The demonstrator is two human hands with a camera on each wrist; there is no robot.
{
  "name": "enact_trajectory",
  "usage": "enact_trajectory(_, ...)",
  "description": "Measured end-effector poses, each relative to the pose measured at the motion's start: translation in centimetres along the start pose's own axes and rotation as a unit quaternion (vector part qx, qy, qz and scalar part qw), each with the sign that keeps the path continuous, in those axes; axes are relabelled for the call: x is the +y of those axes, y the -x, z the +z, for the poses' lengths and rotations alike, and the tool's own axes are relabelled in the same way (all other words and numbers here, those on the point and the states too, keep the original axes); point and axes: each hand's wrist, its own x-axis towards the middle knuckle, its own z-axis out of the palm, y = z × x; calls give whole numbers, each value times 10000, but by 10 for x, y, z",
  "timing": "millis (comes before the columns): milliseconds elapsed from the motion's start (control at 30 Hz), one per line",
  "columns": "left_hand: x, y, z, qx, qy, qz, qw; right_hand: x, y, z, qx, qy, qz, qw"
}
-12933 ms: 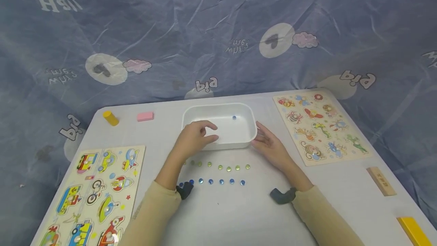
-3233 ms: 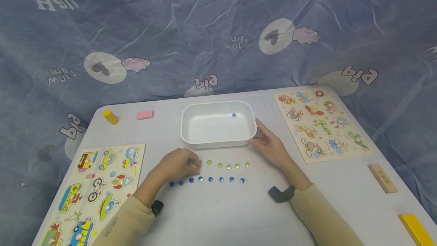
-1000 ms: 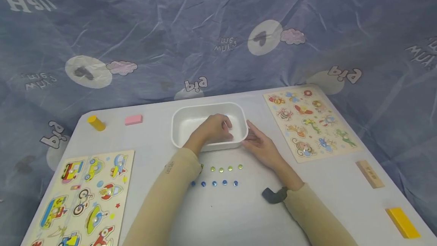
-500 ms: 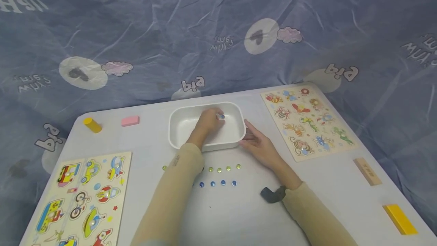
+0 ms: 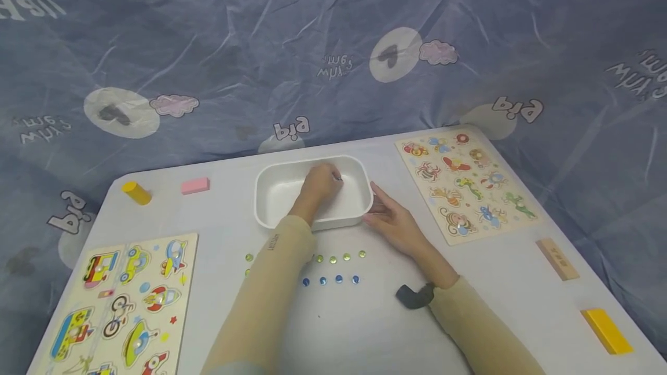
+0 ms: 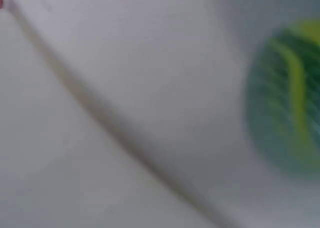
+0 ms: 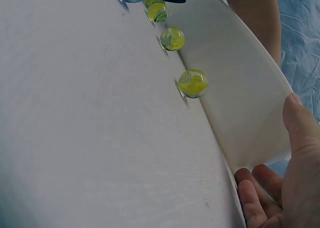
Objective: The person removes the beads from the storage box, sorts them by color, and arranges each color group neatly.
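Note:
My left hand (image 5: 319,184) reaches down into a white rectangular plastic box (image 5: 276,223), its thumb and fingertips pinching a small blue marble (image 5: 339,178), mostly hidden by the fingers. The right hand (image 5: 393,221) holds the box at its near right corner; in the right wrist view the thumb (image 7: 298,120) lies on the rim and the other fingers curl against the wall below. In front of the box lie a row of yellow-green marbles (image 5: 333,260) and a row of blue marbles (image 5: 339,279), both partly covered by the left sleeve. One green-yellow marble (image 6: 292,98) looms blurred in the left wrist view.
Vehicle puzzle board (image 5: 120,305) lies at the left, an insect puzzle board (image 5: 469,187) at the right. A yellow cylinder (image 5: 136,192) and pink block (image 5: 195,185) stand at the back left. Wooden block (image 5: 557,258) and yellow block (image 5: 607,331) lie near the right edge.
The left hand has gone from the marble rows into the box and closed its fingertips on the blue marble there. The right hand stays at the box's corner. The head view has shifted slightly.

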Motion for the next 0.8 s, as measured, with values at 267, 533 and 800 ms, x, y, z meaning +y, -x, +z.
enact_trajectory(267, 24, 29, -39, 166, 199, 698, 9972, -1, 0, 0, -94, 98, -136, 9998)
enact_trajectory(533, 36, 98, -91, 390, 455, 1215, 9908, -16, 4, -1, -74, 79, -107, 9999)
enact_trajectory(800, -4, 179, -110, 321, 714, 642, 9949, -33, 9, -1, -33, 239, -98, 9997)
